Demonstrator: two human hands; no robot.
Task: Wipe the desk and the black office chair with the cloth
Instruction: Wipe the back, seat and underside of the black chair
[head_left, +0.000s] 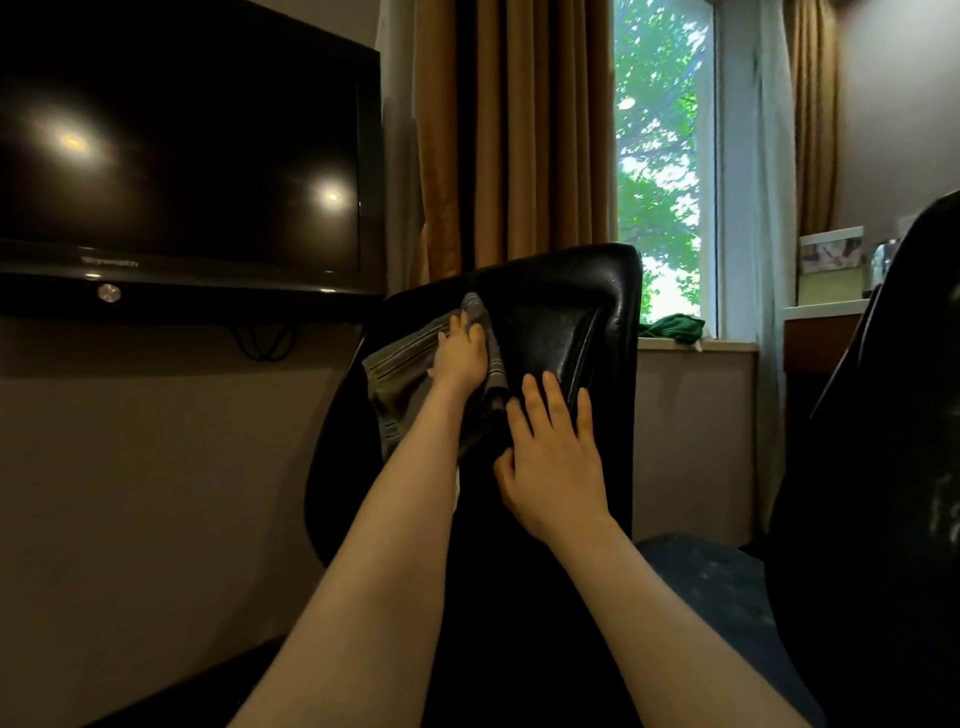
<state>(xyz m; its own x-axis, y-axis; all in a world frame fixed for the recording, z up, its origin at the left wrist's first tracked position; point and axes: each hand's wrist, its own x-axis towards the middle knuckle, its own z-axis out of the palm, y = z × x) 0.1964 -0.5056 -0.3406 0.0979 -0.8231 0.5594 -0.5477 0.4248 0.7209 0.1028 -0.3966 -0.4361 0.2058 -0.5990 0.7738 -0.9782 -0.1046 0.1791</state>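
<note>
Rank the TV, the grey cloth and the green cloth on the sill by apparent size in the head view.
1. TV, by far
2. grey cloth, nearer the camera, partly covered
3. green cloth, farther off

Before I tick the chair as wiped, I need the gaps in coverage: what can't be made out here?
Head view only.
Seat and base of the black office chair: hidden behind its own backrest.
Middle of the cloth: covered by the left hand.
Lettering on the television: blurred.
The boxes at right: partly hidden by a dark shape at the frame edge.
</note>
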